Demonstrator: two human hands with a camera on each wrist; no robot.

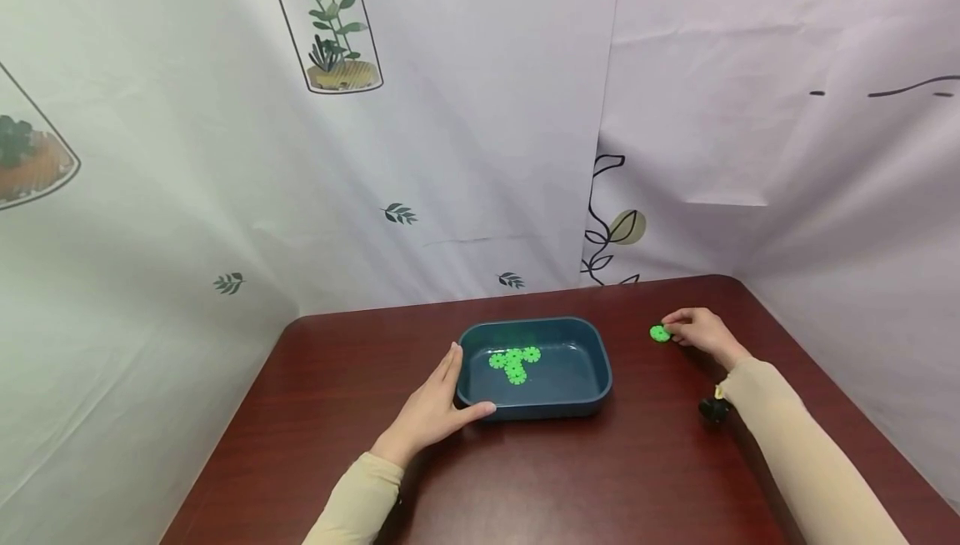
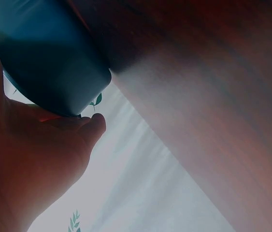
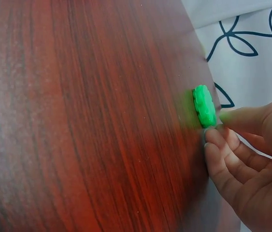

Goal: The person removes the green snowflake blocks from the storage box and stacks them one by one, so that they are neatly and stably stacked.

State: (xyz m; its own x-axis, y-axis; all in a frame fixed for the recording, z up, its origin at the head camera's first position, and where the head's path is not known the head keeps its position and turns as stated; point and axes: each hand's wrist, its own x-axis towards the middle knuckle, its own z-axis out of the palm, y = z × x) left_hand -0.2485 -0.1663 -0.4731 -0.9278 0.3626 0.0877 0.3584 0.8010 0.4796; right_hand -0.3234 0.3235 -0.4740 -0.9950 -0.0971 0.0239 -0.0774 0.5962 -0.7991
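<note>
My right grip pinches the green disc edgewise, so might drop it; left grip, uncurled, touches the tray.

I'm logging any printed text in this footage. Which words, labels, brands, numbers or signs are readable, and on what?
None can be read in any view.
White backdrop: drawings only.
Dark blue tray, green discs, reddish-brown table: no visible lettering.
Black object near the right sleeve: too small to make out any marking.
</note>
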